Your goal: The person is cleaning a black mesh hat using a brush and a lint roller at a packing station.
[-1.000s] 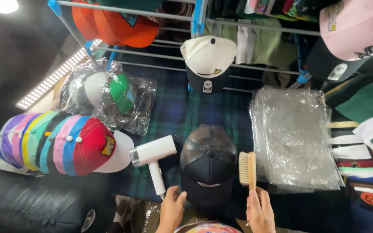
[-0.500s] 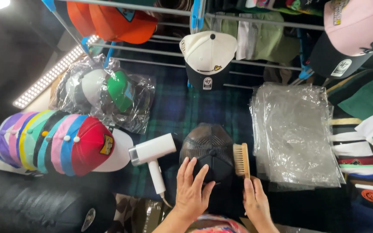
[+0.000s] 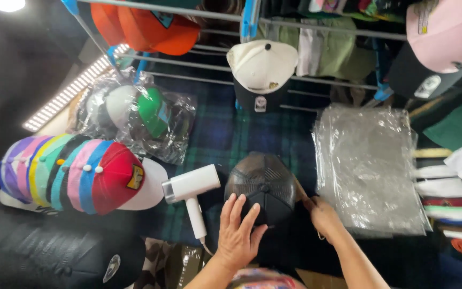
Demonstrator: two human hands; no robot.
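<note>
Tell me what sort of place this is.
Probably a cap stall or a shop's work corner: caps hang on a rack, a stacked row of caps lies left, and clear bags wait beside a black cap.

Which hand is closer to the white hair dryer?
Left. The left hand rests on the black cap, just right of the white hair dryer. The right hand is beyond the cap, farther away.

A dark green-and-blue plaid cloth (image 3: 225, 136) covers the surface. On it lie a black mesh-backed cap (image 3: 266, 184), a white handheld dryer (image 3: 191, 187) just left of it, a stack of clear plastic bags (image 3: 367, 166) to the right, bagged caps (image 3: 135, 115) and a row of nested multicoloured caps (image 3: 76, 174) at the left
</note>
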